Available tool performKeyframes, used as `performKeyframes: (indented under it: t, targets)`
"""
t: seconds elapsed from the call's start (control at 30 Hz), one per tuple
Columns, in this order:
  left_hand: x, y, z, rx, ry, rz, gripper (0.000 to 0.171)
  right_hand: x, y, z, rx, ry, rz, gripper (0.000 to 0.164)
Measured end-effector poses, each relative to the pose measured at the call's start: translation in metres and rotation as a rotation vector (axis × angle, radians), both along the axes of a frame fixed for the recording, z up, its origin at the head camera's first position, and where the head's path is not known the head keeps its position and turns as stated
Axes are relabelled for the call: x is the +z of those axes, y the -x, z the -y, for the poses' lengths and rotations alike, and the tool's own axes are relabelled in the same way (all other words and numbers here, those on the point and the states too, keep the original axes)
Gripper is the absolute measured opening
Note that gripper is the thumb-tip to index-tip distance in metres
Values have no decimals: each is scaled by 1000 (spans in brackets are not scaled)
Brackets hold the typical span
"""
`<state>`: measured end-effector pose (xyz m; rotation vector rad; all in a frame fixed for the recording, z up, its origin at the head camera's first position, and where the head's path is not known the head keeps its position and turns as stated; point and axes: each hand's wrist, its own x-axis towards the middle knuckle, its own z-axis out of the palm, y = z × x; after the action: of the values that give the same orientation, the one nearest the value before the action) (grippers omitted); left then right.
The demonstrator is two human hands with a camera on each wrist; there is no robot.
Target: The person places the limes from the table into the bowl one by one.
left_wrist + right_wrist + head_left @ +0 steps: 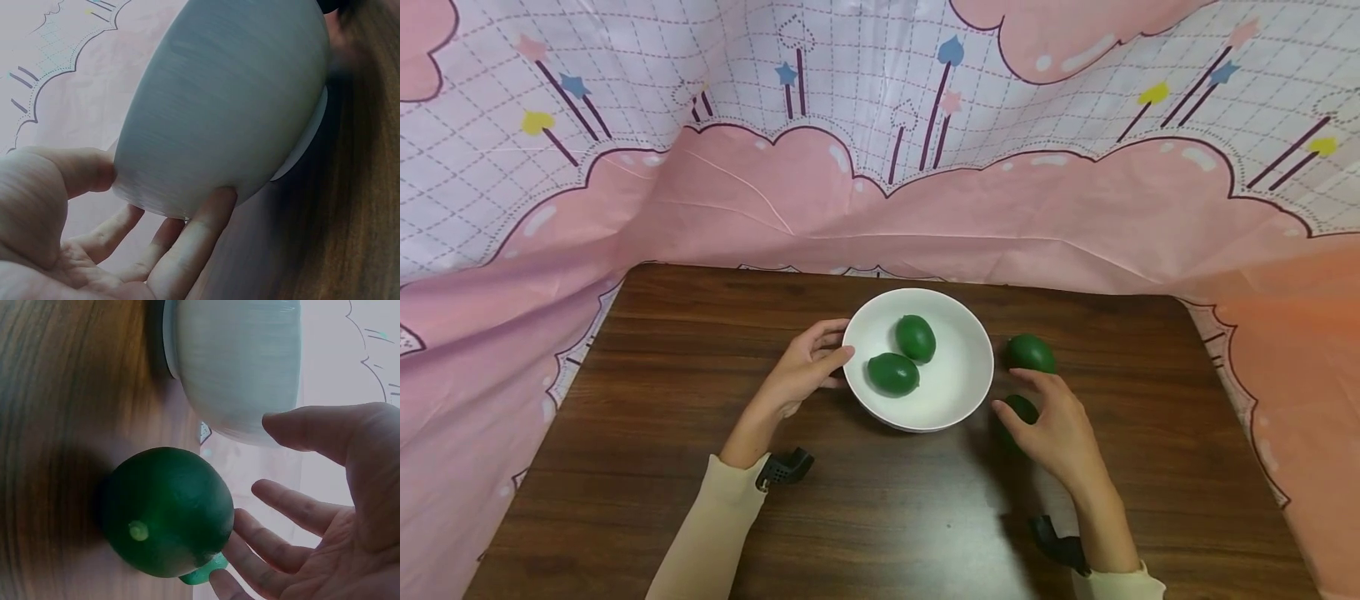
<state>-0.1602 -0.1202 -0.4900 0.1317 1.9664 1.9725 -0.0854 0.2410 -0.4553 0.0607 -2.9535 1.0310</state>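
A white bowl point(958, 392) stands on the table with two green limes inside, one lime point(915, 338) behind the other lime point(893, 374). My left hand point(801, 367) holds the bowl from its left side; in the left wrist view the thumb point(94, 172) is at the rim and the fingers lie against the outer wall. Right of the bowl, my right hand point(1060, 429) hovers with spread fingers over a third lime point(1021, 408), partly covered by the hand. Another lime point(1031, 354) lies just behind it. Nothing is between the right fingers and thumb.
The dark wooden table point(700, 517) carries everything. A pink and white patterned cloth point(925, 200) hangs along its back edge and sides. Each wrist wears a black camera mount, one point(786, 468) at left and one point(1056, 546) at right.
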Motion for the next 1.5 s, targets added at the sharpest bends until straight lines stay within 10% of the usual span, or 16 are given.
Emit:
performKeyframes:
  t: [1.5]
  targets:
    - [-1, -1, -1, 12, -33, 16, 54, -17, -12, -10, 21, -57, 153, 69]
